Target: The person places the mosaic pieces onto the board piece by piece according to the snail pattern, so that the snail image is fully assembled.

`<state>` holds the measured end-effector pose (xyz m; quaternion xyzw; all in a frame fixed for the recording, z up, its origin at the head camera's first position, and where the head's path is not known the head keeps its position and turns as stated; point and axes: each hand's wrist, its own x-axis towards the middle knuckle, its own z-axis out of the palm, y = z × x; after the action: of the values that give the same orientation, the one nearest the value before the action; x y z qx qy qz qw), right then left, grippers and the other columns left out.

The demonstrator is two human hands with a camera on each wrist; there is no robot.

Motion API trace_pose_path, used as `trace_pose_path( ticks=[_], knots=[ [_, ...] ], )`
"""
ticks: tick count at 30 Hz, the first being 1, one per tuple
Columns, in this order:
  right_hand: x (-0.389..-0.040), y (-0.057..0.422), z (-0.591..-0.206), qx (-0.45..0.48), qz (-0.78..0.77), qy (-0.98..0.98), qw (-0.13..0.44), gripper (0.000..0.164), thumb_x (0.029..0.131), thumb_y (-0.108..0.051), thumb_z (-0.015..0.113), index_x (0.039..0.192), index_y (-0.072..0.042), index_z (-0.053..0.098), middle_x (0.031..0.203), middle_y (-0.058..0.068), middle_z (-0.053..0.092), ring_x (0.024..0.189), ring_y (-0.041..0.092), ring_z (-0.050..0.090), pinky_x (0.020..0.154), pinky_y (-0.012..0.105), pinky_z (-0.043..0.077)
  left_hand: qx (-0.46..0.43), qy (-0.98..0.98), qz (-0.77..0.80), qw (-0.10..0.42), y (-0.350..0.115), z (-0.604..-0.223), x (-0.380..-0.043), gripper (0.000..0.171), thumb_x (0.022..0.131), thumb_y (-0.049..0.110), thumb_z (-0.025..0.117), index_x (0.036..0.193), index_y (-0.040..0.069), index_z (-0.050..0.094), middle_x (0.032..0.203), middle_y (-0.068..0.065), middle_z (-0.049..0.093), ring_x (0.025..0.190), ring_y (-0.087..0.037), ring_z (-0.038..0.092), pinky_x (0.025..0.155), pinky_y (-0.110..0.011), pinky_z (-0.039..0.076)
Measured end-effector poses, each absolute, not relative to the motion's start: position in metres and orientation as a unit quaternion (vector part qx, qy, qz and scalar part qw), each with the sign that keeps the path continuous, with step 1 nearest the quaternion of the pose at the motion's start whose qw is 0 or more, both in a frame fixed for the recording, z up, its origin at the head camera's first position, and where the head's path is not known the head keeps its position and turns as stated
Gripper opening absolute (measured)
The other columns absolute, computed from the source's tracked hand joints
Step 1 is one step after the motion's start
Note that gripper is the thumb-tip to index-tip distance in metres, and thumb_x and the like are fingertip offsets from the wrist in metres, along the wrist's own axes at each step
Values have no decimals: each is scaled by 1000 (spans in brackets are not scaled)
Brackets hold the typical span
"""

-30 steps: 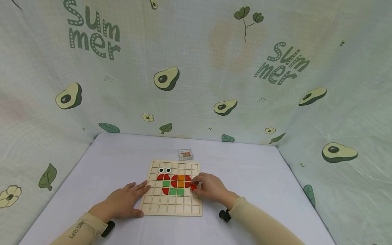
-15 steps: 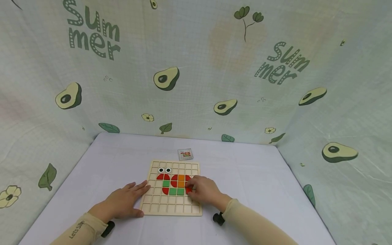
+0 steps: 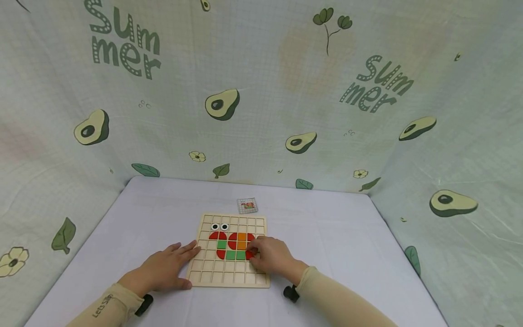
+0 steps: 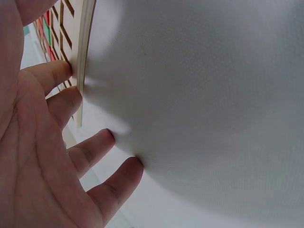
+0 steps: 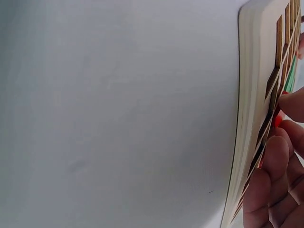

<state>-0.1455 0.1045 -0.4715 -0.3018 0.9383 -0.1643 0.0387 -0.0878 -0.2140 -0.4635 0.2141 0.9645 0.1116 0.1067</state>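
Note:
A square wooden grid board (image 3: 222,278) lies on the table. My left hand (image 3: 165,269) rests at its left edge with fingers spread, two fingertips (image 4: 64,70) on the board's border in the left wrist view. My right hand (image 3: 274,259) pinches a red quarter-round tile (image 3: 249,255) between thumb and forefinger, at a cell just right of the lower green tiles (image 3: 235,255). In the right wrist view this tile (image 5: 278,118) shows partly behind the fingertips. Orange tiles (image 3: 241,241), other red rounded tiles (image 3: 232,241) and two eye tiles (image 3: 219,227) sit in the grid.
A small picture card (image 3: 247,205) with a coloured figure on a grid lies behind the board. White cloth covers the table (image 3: 327,236). A patterned curtain (image 3: 261,113) hangs at the back and both sides.
My right hand has moved a little left over the board, bringing the red quarter-round tile from the right edge to the cell beside the green tiles. My left hand has stayed still.

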Motion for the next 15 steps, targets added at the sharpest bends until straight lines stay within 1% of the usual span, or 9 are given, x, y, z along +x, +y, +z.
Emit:
trace_pose_path(
  ticks=[4,8,12,15],
  knots=[
    [-146,104,-470,-303,-158,939,42,24,83,-20,74,107,-21,75,86,-15,59,74,4,52,65,22,47,214,965,109,106,-214,-465,-89,92,74,55,82,148,13,48,156,-7,39,130,-52,42,91,-67,44],
    [-147,105,-470,-322,-147,935,33,27,84,-21,73,110,-23,75,93,-13,59,76,4,52,64,21,46,209,966,108,109,-215,-466,-89,92,73,55,82,148,13,48,156,-7,39,130,-52,42,91,-68,44],
    [-148,106,-471,-346,-141,927,36,27,86,-22,72,113,-24,75,101,-11,60,79,4,53,65,20,47,204,967,107,112,-215,-467,-88,92,73,56,82,149,14,48,157,-6,39,131,-51,41,91,-68,44],
    [-149,107,-471,-351,-137,925,42,26,87,-23,73,113,-24,76,103,-10,61,81,4,53,68,21,48,204,967,107,112,-215,-467,-89,92,73,56,82,149,14,48,157,-6,39,131,-51,41,92,-68,43]
  ],
)
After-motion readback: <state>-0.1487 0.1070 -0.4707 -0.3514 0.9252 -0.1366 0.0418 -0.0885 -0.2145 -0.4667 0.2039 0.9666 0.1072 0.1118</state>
